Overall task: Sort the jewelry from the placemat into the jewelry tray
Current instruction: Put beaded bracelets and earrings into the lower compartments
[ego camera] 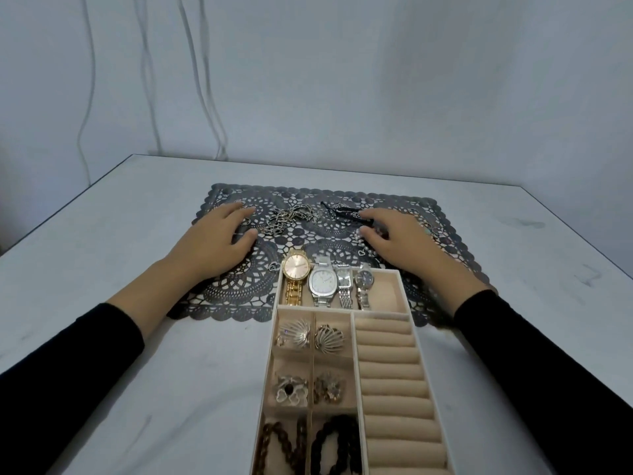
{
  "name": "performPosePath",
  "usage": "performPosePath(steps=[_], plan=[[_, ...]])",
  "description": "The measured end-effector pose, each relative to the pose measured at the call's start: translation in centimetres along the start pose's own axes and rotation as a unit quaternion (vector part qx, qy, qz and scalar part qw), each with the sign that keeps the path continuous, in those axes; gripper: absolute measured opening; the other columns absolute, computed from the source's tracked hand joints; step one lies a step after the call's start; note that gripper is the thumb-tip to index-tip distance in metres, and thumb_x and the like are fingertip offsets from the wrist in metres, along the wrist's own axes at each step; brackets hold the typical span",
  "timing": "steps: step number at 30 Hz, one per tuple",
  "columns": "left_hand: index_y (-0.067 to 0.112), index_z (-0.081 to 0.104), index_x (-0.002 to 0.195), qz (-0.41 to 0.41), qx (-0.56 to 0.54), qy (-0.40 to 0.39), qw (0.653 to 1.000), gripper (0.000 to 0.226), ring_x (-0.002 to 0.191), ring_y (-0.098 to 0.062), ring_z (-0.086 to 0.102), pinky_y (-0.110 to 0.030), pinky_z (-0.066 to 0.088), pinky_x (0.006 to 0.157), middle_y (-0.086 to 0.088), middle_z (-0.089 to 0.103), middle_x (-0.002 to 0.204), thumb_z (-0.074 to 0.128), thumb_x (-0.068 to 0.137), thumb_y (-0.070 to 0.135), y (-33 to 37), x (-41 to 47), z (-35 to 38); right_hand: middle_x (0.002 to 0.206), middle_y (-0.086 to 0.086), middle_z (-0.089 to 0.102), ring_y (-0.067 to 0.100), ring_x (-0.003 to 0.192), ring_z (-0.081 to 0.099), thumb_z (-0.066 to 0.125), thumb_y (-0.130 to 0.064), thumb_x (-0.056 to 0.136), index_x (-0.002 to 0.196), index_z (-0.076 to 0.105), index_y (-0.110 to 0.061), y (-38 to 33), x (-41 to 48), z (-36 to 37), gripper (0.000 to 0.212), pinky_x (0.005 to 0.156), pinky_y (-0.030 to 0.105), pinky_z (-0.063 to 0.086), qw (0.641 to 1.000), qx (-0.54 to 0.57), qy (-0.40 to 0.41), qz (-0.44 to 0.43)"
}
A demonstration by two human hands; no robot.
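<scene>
Spreading across most of the view, the pale grey table [137, 354] carries a dark lace placemat [239, 289] set back from the near edge, and a cream jewelry tray [278, 296] whose far end overlaps the placemat's near edge. Both hands lie palm down on the placemat in black sleeves: the left hand [219, 238] rests flat with its fingers loosely spread and holds nothing, and the right hand [400, 238] rests with its fingers reaching forward, relaxed, gripping nothing that shows. A column of padded ring rolls [394, 371] fills the tray's right side. Four watches lie side by side in the far compartment: a gold watch [296, 269], a broad silver watch [322, 282], a narrow rectangular watch [344, 281] and a small dark-dial watch [363, 279]. The left-hand compartments hold two shell-shaped brooches [298, 332], two flower brooches [291, 392] behind them (nearer the camera) and dark beaded bracelets [284, 443] at the near end. Still on the placemat, a tangle of silver chains [291, 217] lies between the hands, a black cord piece [342, 212] lies just past the right fingertips, a few rings [412, 211] sit beside the right hand, and a small ring [246, 221] sits by the left fingers.
</scene>
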State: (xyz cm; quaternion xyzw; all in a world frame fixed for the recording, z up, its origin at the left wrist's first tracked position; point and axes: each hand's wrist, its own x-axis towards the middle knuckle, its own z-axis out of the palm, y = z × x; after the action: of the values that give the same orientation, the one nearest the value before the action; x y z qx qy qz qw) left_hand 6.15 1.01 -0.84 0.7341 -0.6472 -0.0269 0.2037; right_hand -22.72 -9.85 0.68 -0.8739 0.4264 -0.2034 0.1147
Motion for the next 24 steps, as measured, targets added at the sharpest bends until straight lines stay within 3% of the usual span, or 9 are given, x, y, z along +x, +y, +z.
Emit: performPosePath(steps=[6,13,18,21,24], plan=[[0.029,0.038,0.148,0.04,-0.023,-0.014,0.999,0.049,0.145,-0.012,0.026,-0.036,0.024,0.115,0.008,0.029,0.158,0.042,0.101,0.04,0.5,1.1,0.2,0.136,-0.003,0.055,0.014,0.124,0.05,0.053,-0.031,0.096,0.131,0.056,-0.019,-0.7,2.7,1.2,0.038,0.103,0.026,0.035,0.997,-0.03,-0.045,-0.053],[0.029,0.048,0.142,0.089,-0.035,-0.014,0.995,0.043,0.138,-0.01,0.039,-0.035,0.031,0.113,0.011,0.042,0.15,0.047,0.099,0.039,0.9,2.4,0.4,0.135,-0.002,0.056,0.014,0.126,0.049,0.056,-0.028,0.094,0.129,0.059,-0.019,-1.3,4.9,1.8,0.036,0.107,0.027,0.033,0.995,-0.028,-0.037,-0.087],[0.026,0.058,0.133,0.103,-0.045,-0.008,0.994,0.035,0.128,-0.01,0.05,-0.026,0.034,0.106,0.007,0.056,0.139,0.052,0.099,0.032,0.5,2.8,0.4,0.143,-0.004,0.049,0.014,0.13,0.045,0.052,-0.02,0.097,0.132,0.057,-0.023,-1.9,6.0,2.2,0.036,0.108,0.029,0.031,0.99,-0.038,-0.062,-0.122],[0.025,0.061,0.13,0.104,-0.058,-0.002,0.993,0.033,0.123,-0.01,0.054,-0.023,0.036,0.102,0.008,0.059,0.135,0.052,0.098,0.024,0.4,2.7,0.5,0.136,-0.003,0.055,0.014,0.126,0.048,0.053,-0.017,0.096,0.127,0.061,-0.019,-1.6,6.2,2.4,0.032,0.106,0.023,0.03,0.988,-0.042,-0.07,-0.13],[0.028,0.063,0.127,0.098,-0.07,0.003,0.993,0.034,0.106,-0.018,0.065,-0.03,0.048,0.096,0.009,0.059,0.134,0.051,0.097,0.017,0.3,2.7,0.6,0.122,-0.004,0.064,0.012,0.115,0.055,0.056,-0.017,0.095,0.118,0.065,-0.019,-1.1,5.9,2.1,0.025,0.1,0.024,0.039,0.991,-0.016,-0.062,-0.115]])
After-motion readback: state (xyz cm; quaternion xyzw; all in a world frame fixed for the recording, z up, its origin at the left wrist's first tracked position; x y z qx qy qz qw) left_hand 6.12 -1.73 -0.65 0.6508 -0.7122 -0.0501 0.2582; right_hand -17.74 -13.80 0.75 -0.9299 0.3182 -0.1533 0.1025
